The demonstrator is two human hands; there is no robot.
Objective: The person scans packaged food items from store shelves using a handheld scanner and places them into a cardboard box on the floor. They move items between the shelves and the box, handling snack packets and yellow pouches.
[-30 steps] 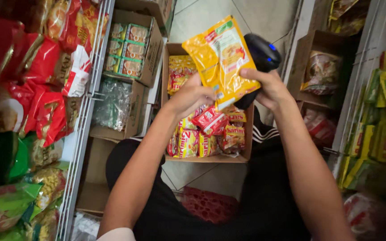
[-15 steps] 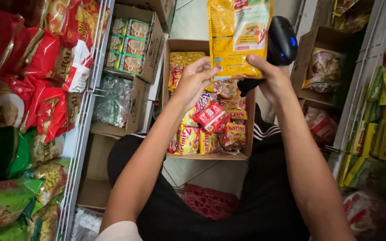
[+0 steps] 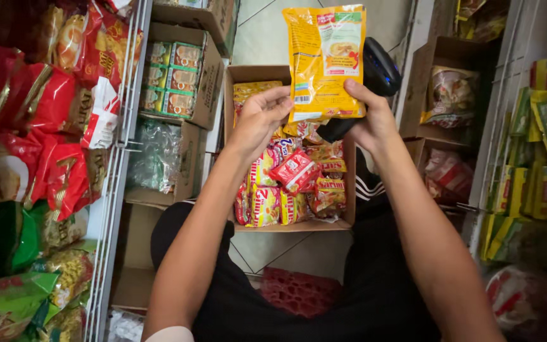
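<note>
Both my hands hold up a yellow instant-noodle packet (image 3: pixel 324 60), upright, above an open cardboard box (image 3: pixel 294 226). My left hand (image 3: pixel 259 119) pinches the packet's lower left corner. My right hand (image 3: pixel 370 121) grips a black handheld scanner (image 3: pixel 382 73) behind the packet's right edge, and its thumb presses the packet's lower right corner. The box on the floor holds several red and yellow noodle packets (image 3: pixel 295 174).
A wire shelf (image 3: pixel 116 171) of red and green snack bags stands on the left. Cardboard boxes (image 3: pixel 182 73) of small packs sit beside it. More boxes (image 3: pixel 441 95) and a shelf of green and yellow packs (image 3: pixel 539 145) are on the right. My knees frame a red mat (image 3: pixel 299 292).
The yellow packet has risen and turned from tilted to upright. Both hands moved up and to the right with it, and the scanner now sits behind its right edge.
</note>
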